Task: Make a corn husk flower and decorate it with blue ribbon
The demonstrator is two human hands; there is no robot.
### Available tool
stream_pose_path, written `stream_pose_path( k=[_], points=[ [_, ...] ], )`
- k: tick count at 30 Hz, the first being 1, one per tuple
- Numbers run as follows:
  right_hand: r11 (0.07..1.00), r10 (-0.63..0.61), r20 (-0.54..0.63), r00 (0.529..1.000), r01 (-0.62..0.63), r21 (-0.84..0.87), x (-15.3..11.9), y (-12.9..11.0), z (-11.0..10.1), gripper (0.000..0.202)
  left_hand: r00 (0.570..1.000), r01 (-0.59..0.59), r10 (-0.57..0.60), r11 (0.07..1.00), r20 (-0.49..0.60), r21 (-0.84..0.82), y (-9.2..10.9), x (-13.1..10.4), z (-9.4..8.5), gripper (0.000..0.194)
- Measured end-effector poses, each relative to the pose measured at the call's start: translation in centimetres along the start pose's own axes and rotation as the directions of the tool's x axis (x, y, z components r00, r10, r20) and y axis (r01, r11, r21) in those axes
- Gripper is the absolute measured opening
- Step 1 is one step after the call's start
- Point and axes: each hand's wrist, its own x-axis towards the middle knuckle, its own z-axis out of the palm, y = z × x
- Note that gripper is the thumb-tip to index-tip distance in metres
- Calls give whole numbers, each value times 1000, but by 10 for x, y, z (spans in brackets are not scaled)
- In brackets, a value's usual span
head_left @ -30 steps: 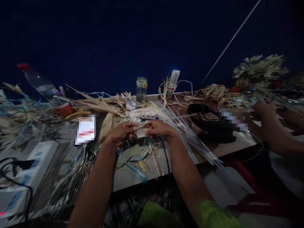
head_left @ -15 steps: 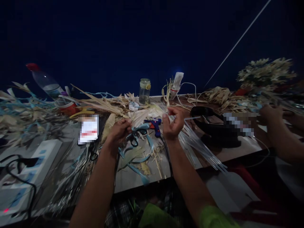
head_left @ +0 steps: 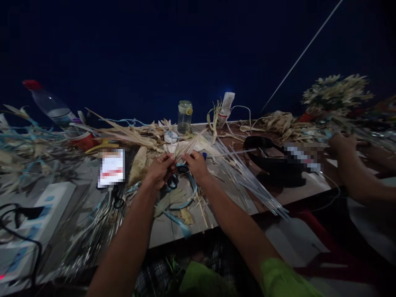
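My left hand (head_left: 161, 170) and my right hand (head_left: 196, 166) are close together over the middle of the table. Both pinch the lower end of a pale dried husk strip (head_left: 192, 147), which fans up and away from the fingers. Just below the fingers lie scissors (head_left: 172, 181) with dark handles, partly covered. Only a small blue part of the glue gun (head_left: 204, 156) shows beside my right hand; the rest is hidden. Light blue ribbon (head_left: 177, 223) and husk scraps (head_left: 186, 215) are strewn between my forearms.
Clear plastic rods (head_left: 260, 192) lie to the right, beside a black object (head_left: 272, 165). A lidded jar (head_left: 185, 117) stands behind. At left are a phone (head_left: 111, 168), a white power strip (head_left: 51, 214) and a tilted bottle (head_left: 51, 105). Another person's arm (head_left: 352, 173) reaches in at right.
My right hand has moved left and down from beside the glue gun to meet my left hand at the husk strip. It now covers most of the glue gun.
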Motion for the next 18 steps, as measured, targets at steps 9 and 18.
stream_pose_path(
  k=[9,18],
  points=[
    [988,40,18,999,-42,146,0,7,3,23,998,-60,62,995,19,-74,1,1,0,27],
    [987,77,82,994,-88,137,-3,7,5,24,995,57,-53,997,-79,47,1,1,2,37]
  ],
)
